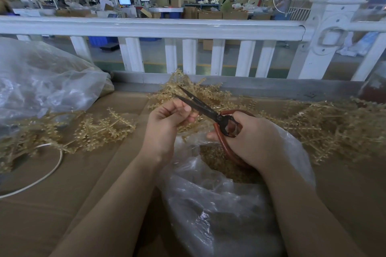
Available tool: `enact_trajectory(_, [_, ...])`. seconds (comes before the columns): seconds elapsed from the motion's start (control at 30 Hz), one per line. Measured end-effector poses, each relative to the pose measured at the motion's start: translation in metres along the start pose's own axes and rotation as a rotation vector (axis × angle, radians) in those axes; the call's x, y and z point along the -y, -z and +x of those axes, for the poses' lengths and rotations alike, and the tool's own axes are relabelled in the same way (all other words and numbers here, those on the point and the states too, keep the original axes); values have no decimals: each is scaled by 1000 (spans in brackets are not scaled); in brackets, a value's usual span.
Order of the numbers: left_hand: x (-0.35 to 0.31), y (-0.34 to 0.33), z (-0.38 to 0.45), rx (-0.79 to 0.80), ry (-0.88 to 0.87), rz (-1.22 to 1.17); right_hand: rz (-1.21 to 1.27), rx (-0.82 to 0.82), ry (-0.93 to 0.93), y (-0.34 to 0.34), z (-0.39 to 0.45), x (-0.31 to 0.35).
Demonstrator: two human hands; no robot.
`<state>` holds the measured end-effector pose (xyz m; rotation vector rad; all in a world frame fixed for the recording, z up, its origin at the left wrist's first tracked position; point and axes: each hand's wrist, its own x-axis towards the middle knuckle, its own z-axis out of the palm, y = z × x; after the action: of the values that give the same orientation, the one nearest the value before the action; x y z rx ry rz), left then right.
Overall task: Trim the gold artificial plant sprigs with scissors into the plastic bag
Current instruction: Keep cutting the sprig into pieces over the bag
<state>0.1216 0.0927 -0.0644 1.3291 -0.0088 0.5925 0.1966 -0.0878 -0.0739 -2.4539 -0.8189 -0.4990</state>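
Cardboard-covered table [87, 190] — white railing [146, 27] behind, factory floor beyond.

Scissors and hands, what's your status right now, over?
Right hand grips scissors, blades slightly apart. Left hand curled beside blades, contents unclear. Plastic bag open beneath, trimmings inside. Nothing blocking.

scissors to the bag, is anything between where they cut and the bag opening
Nothing visible. The scissors, gripped by the right hand, sit above the open plastic bag holding gold trimmings. The left hand is curled beside the blades, not under them.
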Motion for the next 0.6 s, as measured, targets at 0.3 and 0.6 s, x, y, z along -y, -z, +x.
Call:
enact_trajectory(0.3, [1,0,1,34,-14,-48,60,67,-42,1,0,0])
enact_trajectory(0.6, [4,2,2,90,-8,-56,57,96,-22,-2,2,-3])
